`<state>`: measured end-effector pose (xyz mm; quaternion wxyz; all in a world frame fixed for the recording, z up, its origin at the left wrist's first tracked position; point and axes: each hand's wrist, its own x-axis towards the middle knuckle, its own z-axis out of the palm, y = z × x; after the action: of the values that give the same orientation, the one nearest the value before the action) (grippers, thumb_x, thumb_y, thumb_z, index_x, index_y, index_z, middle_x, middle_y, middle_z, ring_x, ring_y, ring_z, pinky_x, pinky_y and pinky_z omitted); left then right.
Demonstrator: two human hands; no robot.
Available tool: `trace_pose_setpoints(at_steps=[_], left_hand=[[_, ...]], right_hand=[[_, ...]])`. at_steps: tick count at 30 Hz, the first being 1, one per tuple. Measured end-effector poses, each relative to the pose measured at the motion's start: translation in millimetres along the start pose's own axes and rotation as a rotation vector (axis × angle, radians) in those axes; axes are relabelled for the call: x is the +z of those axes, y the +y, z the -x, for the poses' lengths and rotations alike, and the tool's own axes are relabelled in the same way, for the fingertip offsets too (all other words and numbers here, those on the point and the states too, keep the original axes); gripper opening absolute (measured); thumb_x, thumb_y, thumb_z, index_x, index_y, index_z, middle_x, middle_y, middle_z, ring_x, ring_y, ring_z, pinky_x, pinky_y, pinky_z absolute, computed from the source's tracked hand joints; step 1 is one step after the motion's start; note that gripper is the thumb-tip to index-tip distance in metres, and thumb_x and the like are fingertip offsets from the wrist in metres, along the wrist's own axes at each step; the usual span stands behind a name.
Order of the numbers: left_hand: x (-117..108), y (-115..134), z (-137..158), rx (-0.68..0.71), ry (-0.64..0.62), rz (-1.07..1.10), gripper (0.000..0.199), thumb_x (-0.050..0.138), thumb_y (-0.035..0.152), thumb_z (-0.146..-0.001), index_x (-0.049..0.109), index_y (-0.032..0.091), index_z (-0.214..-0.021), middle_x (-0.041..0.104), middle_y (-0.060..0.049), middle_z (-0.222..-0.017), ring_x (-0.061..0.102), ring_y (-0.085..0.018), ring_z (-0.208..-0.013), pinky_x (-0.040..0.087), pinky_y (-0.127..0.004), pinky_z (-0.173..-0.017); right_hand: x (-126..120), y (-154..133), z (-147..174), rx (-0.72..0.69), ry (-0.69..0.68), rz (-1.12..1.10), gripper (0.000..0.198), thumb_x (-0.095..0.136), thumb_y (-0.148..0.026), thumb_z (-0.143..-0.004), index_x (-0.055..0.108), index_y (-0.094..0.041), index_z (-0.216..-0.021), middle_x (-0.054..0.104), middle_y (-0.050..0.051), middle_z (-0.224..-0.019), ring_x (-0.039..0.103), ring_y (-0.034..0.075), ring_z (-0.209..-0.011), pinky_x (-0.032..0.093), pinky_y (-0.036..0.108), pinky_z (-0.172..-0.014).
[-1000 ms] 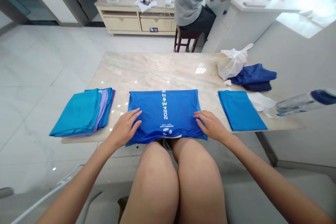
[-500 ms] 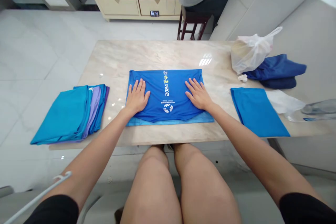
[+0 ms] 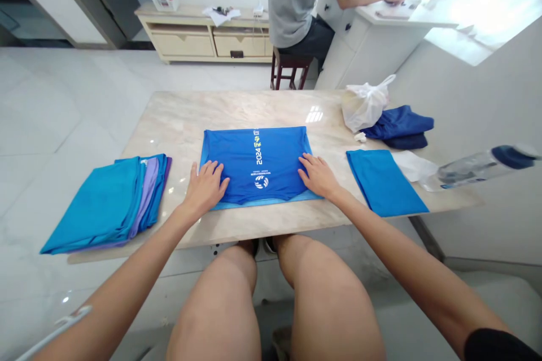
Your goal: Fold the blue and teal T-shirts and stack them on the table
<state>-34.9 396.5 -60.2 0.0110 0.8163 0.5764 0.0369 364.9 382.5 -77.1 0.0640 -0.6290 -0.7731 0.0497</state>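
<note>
A blue T-shirt point(image 3: 279, 149) with white and yellow print lies folded into a rectangle on the marble-patterned table, a lighter blue layer showing along its near edge. At its left edge rests my left hand point(image 3: 204, 187), fingers extended and slightly spread. My right hand point(image 3: 318, 176) lies on the right edge, also with fingers stretched out. Neither hand grips the cloth. To the left sits a stack of folded teal, purple and blue garments point(image 3: 99, 200). Right of my right hand is a folded blue garment point(image 3: 383, 180).
A white plastic bag point(image 3: 365, 104) and a dark blue cloth bundle point(image 3: 400, 125) stand at the table's back right. Nearer are a white tissue point(image 3: 412, 165) and a clear water bottle point(image 3: 478, 166). Beyond the table point(image 3: 169, 113), a person in a grey shirt point(image 3: 292, 5) sits on a stool.
My view has tilted up and shifted right, showing more of the seated person. My left hand has slid toward the T-shirt's near left edge; my right hand has shifted to its right edge.
</note>
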Motion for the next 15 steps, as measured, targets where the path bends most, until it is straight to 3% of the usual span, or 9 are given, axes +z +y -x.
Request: trace_pose_setpoints(at_steps=[3,7,12,15], left_hand=[[-12.7,1.5,-41.1,-0.005,0.037,0.008,0.064,0.035,0.043,-0.113,0.056,0.008,-0.162,0.052,-0.022,-0.173,0.045,-0.036,-0.164,0.025,-0.061,-0.139],[-4.2,1.0,-97.0,-0.029,-0.012,0.079,0.067,0.031,0.039,-0.114,0.047,0.006,-0.169,0.043,-0.018,-0.179,0.036,-0.031,-0.169,0.021,-0.054,-0.142],[28.0,-16.7,-118.1,-0.306,0.063,0.113,0.074,0.029,0.048,-0.113,0.038,0.008,-0.175,0.031,-0.018,-0.185,0.024,-0.035,-0.174,0.018,-0.059,-0.141],[35.4,-21.8,-120.3,-0.393,0.088,0.103,0.079,0.029,0.051,-0.112,0.034,0.005,-0.176,0.025,-0.020,-0.186,0.021,-0.038,-0.174,0.017,-0.058,-0.142]], right_hand=[[-12.8,2.8,-42.5,0.067,0.043,0.017,0.064,0.032,-0.033,-0.114,0.052,-0.002,-0.166,0.049,0.023,-0.174,0.045,0.033,-0.163,0.033,0.050,-0.136],[-7.3,0.8,-95.8,0.120,-0.059,0.038,0.069,0.031,-0.039,-0.116,0.040,-0.003,-0.174,0.033,0.020,-0.183,0.028,0.033,-0.172,0.026,0.050,-0.139],[23.7,14.7,-107.4,0.344,-0.028,0.027,0.079,0.019,-0.054,-0.117,0.025,-0.008,-0.180,0.015,0.015,-0.189,0.016,0.034,-0.175,0.017,0.059,-0.140],[32.2,23.4,-106.3,0.361,0.007,0.027,0.081,0.015,-0.057,-0.116,0.024,-0.009,-0.181,0.013,0.015,-0.189,0.015,0.033,-0.175,0.016,0.058,-0.140]])
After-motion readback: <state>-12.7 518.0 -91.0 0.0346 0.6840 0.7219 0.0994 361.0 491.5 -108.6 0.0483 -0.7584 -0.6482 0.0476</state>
